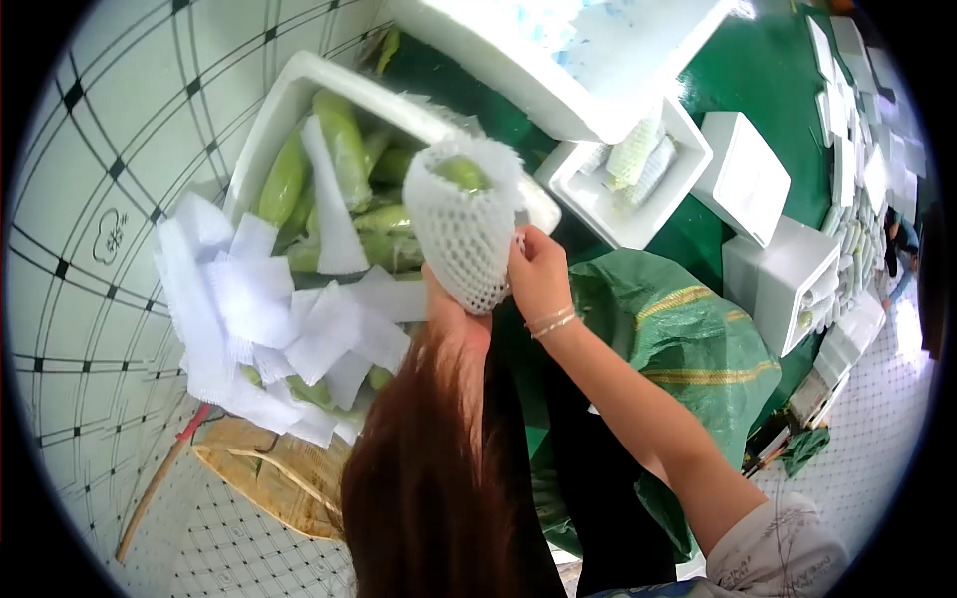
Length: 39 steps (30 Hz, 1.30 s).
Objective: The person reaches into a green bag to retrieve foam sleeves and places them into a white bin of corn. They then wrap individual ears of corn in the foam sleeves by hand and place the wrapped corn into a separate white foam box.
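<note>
Reddish-brown hair (439, 478) hangs at the near edge of the view and hides the left wrist. Just beyond it, the left hand (454, 314) cups the bottom of a white foam net sleeve (464, 234), gripping it from below. The right hand (538, 274), with thin bracelets (551, 322) at the wrist, pinches the sleeve's right side, fingers closed on the mesh. A green fruit (464, 174) sits inside the sleeve, its top showing through the open far end, so it is held up in both hands over the middle of the scene.

To the near left lies a pile of white foam sheets (269, 309), beside a woven tray (269, 473). To the right, a green sack (688, 339) is crumpled under the right forearm. Farther left, a white foam box (284, 105) holds more green fruits (344, 140), unwrapped. Farther right, a smaller foam box (598, 204) holds fruits already sleeved (638, 149), with more white boxes (773, 269) beyond on the green floor (768, 70).
</note>
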{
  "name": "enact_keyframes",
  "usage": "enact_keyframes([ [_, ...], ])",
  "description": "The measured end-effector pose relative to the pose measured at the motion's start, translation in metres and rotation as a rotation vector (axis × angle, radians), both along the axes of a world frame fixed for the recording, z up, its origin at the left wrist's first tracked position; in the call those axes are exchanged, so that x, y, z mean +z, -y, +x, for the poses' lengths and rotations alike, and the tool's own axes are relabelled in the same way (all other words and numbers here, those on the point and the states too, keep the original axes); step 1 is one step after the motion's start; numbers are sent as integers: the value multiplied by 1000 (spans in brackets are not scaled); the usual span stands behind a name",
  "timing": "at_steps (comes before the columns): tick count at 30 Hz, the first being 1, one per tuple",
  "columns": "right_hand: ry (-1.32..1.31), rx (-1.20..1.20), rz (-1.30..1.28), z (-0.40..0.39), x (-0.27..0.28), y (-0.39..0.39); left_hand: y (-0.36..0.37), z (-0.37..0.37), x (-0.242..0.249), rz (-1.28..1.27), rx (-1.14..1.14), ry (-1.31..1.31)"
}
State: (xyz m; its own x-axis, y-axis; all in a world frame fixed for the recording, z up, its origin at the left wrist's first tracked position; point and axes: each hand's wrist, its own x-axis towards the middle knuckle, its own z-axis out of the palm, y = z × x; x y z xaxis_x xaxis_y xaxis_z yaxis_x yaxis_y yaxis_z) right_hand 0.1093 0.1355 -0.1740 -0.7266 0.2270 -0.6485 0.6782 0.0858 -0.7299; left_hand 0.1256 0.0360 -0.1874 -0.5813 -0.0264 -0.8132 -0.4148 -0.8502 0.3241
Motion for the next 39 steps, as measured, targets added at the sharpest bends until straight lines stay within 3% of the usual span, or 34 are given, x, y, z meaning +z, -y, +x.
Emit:
enact_keyframes([
  [1, 22, -93, -62, 2, 11, -10, -9, -3, 11, 2, 4, -7],
  [3, -181, 25, 16, 4, 24, -54, -33, -12, 32, -40, -105, -92],
  [5, -109, -27, -204, 5, 48, -122, -53, -28, 36, 96, -118, 68],
  [6, -182, 53, -316, -1, 73, -149, -62, -24, 16, -104, -404, -87],
  [7, -253, 143, -436, -5, 92, -172, -82, -36, 17, -20, -455, -30],
  [8, -361, 400, -204, 5, 89, -195, -108, -28, 4, -83, -460, -145],
  [9, -359, 398, -198, 6, 81, -207, -138, -14, -8, -151, -463, -254],
  [10, -306, 154, -146, 4, 69, -214, -169, -14, -10, -296, -516, -270],
  [11, -252, -86, -94, -2, 55, -224, -190, -18, -17, -366, -724, -168],
  [13, -109, -316, -171, -25, 5, -266, -233, -32, -24, -348, -780, 71],
  [15, 149, -572, -164, -45, -69, -307, -249, -21, -55, -543, -741, -56],
  [16, 151, -567, -16, -53, -100, -319, -248, -17, -60, -559, -738, -46],
  [18, 72, -230, 548, -52, -194, -361, -221, 3, -59, -592, -693, -320],
  [19, 59, -66, 731, -57, -209, -361, -196, 12, -39, -530, -714, -370],
  [20, 307, -34, 561, -69, -233, -375, -175, 24, -23, -501, -718, -298],
  [21, 70, -297, 326, -70, -219, -339, -152, 37, -6, -492, -752, -219],
  [22, 66, -87, 487, -74, -242, -339, -128, 57, 2, -490, -738, -200],
  [23, -44, -106, 325, -71, -285, -348, -104, 69, 15, -557, -781, -172],
  [24, -22, -206, 175, -69, -277, -338, -85, 84, 21, -702, -774, -158],
  [25, 108, -220, 37, -67, -234, -311, -70, 94, 27, -837, -767, -144],
  [27, 190, 149, 580, -61, -294, -344, -35, 94, 40, -1144, -832, -167],
  [28, 198, 159, 591, -62, -280, -332, -14, 84, 48, -1309, -825, -184],
  [30, 259, 210, 1158, -83, -223, -278, 25, 50, 47, -1609, -747, -206],
  [31, 232, 209, 1166, -93, -203, -257, 43, 28, 39, -1749, -671, -205],
  [33, -507, 391, 1057, -96, -153, -224, 78, -25, 18, -2293, -612, -205],
  [34, -494, 361, 859, -94, -110, -184, 96, -35, 5, -2286, -586, -211],
  [36, -469, 419, 561, -87, -60, -111, 124, -43, -17, -2137, -1025, 56],
  [37, -330, 359, 324, -87, -3, -62, 127, -41, -9, -2128, -1004, 50],
  [39, -614, 505, 546, -90, 25, -8, 131, -20, 17, -2100, -788, -79],
])
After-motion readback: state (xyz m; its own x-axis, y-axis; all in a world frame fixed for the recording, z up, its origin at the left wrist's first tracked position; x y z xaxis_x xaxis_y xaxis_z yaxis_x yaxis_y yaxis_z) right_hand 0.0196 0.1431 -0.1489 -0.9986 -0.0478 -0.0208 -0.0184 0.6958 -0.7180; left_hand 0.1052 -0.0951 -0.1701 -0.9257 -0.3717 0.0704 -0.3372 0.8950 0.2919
